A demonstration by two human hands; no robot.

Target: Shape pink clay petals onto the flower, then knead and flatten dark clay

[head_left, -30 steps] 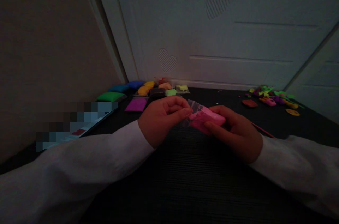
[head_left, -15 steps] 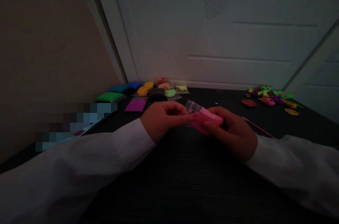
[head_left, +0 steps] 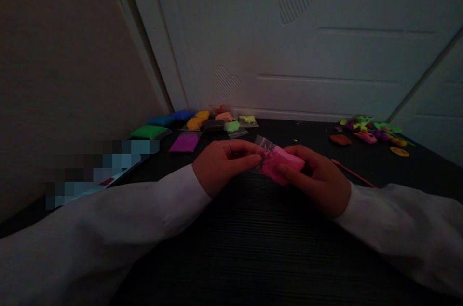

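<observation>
- Both your hands are up in front of you, on the pink packet between them, just above or resting on the dark table; can't tell which.
- Right hand: thumb on the near face, fingers curled behind, a partial curl closed round the thick pink end.
- Left hand: thumb and forefinger nearly together in a pinch at the clear end; too dim to tell whether you have film, pink filling or both.
- Handling, by looks: light, soft filling, likely to dent under the thumb; clear film thin, limp, probably slippery and easily torn.
- Best hold, my judgement: your right hand broad and gentle on the filled part, your left at the film edge, close to the filling.
- About you: purple packet beyond your left hand, green packet further left; pink stick just beyond your right wrist, reddish-brown piece past it.
</observation>
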